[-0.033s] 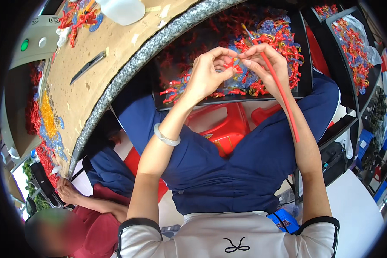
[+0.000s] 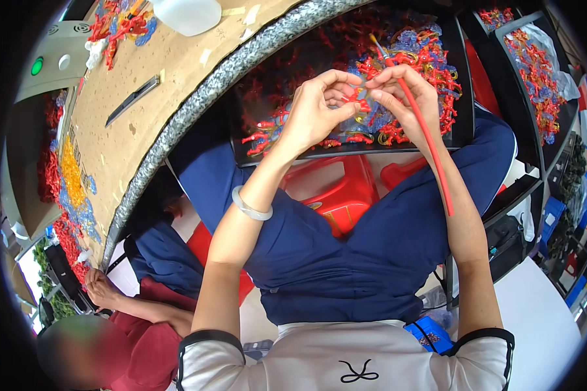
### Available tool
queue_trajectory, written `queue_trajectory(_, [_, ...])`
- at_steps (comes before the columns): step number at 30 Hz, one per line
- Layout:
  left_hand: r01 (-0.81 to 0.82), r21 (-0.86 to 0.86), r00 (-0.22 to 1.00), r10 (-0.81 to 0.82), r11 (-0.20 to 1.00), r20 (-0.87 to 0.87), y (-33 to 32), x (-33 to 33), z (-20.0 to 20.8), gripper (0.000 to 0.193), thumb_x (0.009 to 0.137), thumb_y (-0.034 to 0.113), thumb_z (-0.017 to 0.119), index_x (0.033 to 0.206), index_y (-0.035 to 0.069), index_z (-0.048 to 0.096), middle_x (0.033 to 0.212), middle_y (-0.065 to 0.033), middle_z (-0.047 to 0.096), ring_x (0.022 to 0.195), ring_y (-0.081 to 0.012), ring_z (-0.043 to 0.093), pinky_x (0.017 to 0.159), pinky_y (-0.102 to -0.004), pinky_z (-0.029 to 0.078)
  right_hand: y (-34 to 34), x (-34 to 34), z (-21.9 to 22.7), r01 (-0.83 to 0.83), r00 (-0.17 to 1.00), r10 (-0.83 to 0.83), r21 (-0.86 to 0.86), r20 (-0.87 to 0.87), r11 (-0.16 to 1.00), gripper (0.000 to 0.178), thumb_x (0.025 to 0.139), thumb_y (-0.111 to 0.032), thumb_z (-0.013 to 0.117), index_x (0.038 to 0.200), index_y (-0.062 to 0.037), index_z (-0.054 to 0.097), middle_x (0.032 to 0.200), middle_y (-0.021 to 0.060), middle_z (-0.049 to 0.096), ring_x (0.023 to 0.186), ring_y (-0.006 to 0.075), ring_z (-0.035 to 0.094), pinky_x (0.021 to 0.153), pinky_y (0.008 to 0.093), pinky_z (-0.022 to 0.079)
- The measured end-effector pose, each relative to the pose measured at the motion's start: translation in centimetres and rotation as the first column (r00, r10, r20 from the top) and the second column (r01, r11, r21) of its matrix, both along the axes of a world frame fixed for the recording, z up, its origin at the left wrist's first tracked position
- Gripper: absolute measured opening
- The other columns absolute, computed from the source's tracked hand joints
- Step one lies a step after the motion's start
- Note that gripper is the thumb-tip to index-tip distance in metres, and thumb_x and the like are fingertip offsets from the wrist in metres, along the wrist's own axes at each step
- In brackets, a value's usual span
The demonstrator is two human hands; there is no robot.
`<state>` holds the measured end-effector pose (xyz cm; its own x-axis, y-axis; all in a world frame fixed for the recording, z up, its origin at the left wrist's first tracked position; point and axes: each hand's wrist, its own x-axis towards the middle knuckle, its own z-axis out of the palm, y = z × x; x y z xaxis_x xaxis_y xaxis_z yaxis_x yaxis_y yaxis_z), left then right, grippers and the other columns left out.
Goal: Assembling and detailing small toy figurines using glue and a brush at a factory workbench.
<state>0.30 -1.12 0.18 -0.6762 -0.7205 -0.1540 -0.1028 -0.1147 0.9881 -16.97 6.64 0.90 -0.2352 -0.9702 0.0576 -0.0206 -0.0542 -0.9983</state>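
Note:
Over a black tray [image 2: 353,154] across my lap, both hands work close together. My left hand [image 2: 323,107] is closed, thumb and fingers pinching a small red plastic piece [image 2: 355,101], partly hidden by the fingers. My right hand [image 2: 407,101] has its thumb and index fingertip close to that piece. A thin paintbrush with a long red handle [image 2: 430,140] is held in it, bristles pointing away and the handle lying along my forearm. Beneath the hands, red, blue and yellow plastic pieces [image 2: 430,65] fill much of the tray.
To the left curves a table with a speckled edge [image 2: 169,127]; on it lie a black-handled knife [image 2: 132,100], a white container [image 2: 189,14] and yellow pieces [image 2: 72,173]. Another tray of pieces [image 2: 535,78] stands right. A co-worker's hand [image 2: 101,290] is at lower left. Red stools [image 2: 346,195] stand below.
My right fingertips have shifted very slightly to the right, leaving a small gap from my left fingertips. All else looks the same.

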Motion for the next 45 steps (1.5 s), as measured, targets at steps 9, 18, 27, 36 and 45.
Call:
queue_trajectory(9, [0.042, 0.371, 0.986, 0.022, 0.928, -0.168, -0.7, 0.5, 1.0, 0.037, 0.084, 0.002, 0.064, 0.119, -0.001, 0.054, 0.098, -0.0073, 0.065, 0.084, -0.0092, 0.063, 0.077, -0.0229, 0.051, -0.1, -1.2, 0.1, -0.019, 0.974, -0.008, 0.115, 0.226, 0.993, 0.019, 0.081, 0.001, 0.068, 0.097, -0.0020, 0.059, 0.086, 0.0065, 0.065, 0.076, 0.0100, 0.063, 0.068, 0.0225, 0.051])
queue_trajectory(18, [0.003, 0.610, 0.933, 0.217, 0.792, -0.286, 0.3, -0.3, 0.9, 0.040, 0.087, 0.006, 0.064, 0.124, -0.001, 0.048, 0.104, -0.0100, 0.064, 0.093, -0.0137, 0.062, 0.082, -0.0275, 0.052, 0.1, -0.6, 0.1, 0.076, 0.919, -0.102, 0.081, 0.380, 0.994, 0.020, 0.080, 0.002, 0.069, 0.092, -0.0054, 0.054, 0.086, 0.0059, 0.064, 0.078, 0.0098, 0.062, 0.069, 0.0220, 0.049])
queue_trajectory(27, [0.033, 0.593, 0.865, 0.275, 0.804, -0.420, 3.3, -1.6, 1.8, 0.035, 0.091, 0.006, 0.059, 0.122, -0.005, 0.047, 0.117, -0.0143, 0.060, 0.100, -0.0170, 0.062, 0.092, -0.0347, 0.052, 0.5, 0.2, 0.7, 0.177, 0.905, -0.135, -0.069, 0.404, 0.982, 0.023, 0.081, 0.012, 0.063, 0.090, -0.0029, 0.048, 0.091, 0.0097, 0.061, 0.081, 0.0190, 0.066, 0.070, 0.0259, 0.054])
queue_trajectory(36, [-0.037, 0.377, 0.927, 0.172, 0.926, -0.332, 2.6, -1.0, 1.1, 0.045, 0.090, 0.020, 0.062, 0.125, -0.006, 0.049, 0.114, -0.0164, 0.063, 0.092, -0.0158, 0.063, 0.082, -0.0268, 0.050, 1.1, -1.9, 2.0, 0.169, 0.985, -0.171, -0.241, 0.012, 0.956, 0.038, 0.098, -0.028, 0.049, 0.116, 0.0042, 0.058, 0.092, 0.0107, 0.066, 0.078, 0.0116, 0.060, 0.073, 0.0235, 0.048])
queue_trajectory(45, [-0.093, 0.339, 0.921, 0.210, 0.936, -0.327, 3.0, -1.3, 0.5, 0.040, 0.087, 0.005, 0.065, 0.121, -0.008, 0.048, 0.110, -0.0128, 0.063, 0.094, -0.0121, 0.062, 0.081, -0.0242, 0.052, 2.2, -1.2, 2.9, 0.031, 0.964, -0.108, -0.302, -0.241, 0.953, 0.023, 0.090, -0.020, 0.060, 0.087, 0.0015, 0.068, 0.080, 0.0111, 0.065, 0.073, 0.0187, 0.060, 0.065, 0.0286, 0.045])
